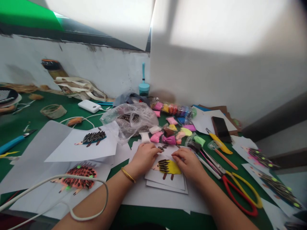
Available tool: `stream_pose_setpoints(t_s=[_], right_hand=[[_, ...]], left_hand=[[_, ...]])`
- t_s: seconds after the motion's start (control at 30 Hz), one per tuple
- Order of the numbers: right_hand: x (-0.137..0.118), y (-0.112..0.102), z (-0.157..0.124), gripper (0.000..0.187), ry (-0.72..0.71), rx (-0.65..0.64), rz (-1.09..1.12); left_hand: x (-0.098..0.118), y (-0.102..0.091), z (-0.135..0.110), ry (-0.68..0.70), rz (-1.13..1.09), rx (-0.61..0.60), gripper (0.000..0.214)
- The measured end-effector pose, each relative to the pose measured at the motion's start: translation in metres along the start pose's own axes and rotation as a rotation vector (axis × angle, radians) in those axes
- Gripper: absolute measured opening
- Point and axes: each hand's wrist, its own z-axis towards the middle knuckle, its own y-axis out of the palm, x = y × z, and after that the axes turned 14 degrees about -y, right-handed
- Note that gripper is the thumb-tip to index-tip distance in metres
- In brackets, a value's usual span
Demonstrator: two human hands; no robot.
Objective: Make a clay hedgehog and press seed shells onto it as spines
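1. The yellow hedgehog (174, 166) lies on the top white card (153, 176) of a small stack, between the hands; dark spines cover the left part of its back.
2. The left hand (147, 155) curls at the card's upper left, thumb and fingertips close together beside loose seeds (163, 147); whether it pinches one, one cannot tell.
3. The right hand (187, 160) bends over the card's right edge, fingertips by the yellow back; its grip is too hidden to judge.
4. The stacked cards' lower edges fan out slightly on a large white sheet (141, 200), whose bare margin runs toward the person. Green tabletop (141, 217) shows beyond its near edge.
5. Behind the hands, clay packets (169, 140) crowd the sheet's far edge.
6. On the right, the scissors (222, 170) lie just beside the forearm.
7. On the left, a white cable (105, 191) loops across the view of the forearm.
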Motion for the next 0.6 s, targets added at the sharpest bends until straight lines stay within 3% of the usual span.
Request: stream_pose_setpoints(t_s=[0.37, 0.6], right_hand=[[-0.001, 0.003, 0.003, 0.018, 0.005, 0.017, -0.027], [-0.002, 0.005, 0.004, 0.018, -0.008, 0.014, -0.028]], left_hand=[[0.011, 0.005, 0.014, -0.037, 0.152, 0.070, 0.014], [0.012, 0.012, 0.019, -0.073, 0.205, 0.071, 0.017]])
